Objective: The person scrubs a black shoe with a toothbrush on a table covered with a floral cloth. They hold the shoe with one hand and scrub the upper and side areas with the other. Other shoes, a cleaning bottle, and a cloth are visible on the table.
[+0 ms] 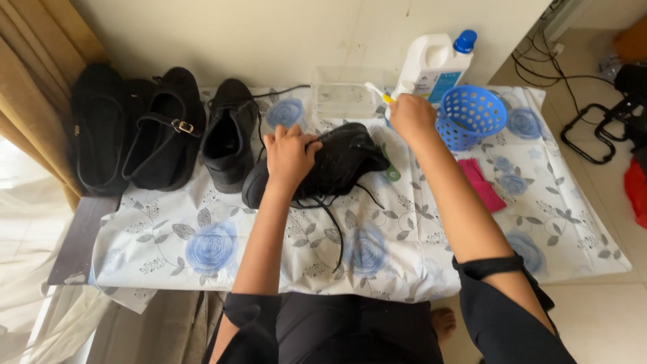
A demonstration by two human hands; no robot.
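My left hand [290,154] presses down on a black lace-up shoe [340,162] lying on its side in the middle of the flowered cloth [202,236]. Its black laces [333,226] trail toward me. My right hand [411,116] is raised just beyond the shoe and is closed on a small brush with a white and yellow handle [376,92], its head pointing left toward a clear plastic tub [346,93].
A second black lace-up shoe [229,135] and two black strap shoes [165,128] stand at the left. A white bottle with a blue cap [435,62], a blue basket [470,116] and a pink cloth [482,185] lie to the right. Black cables [539,67] run over the floor.
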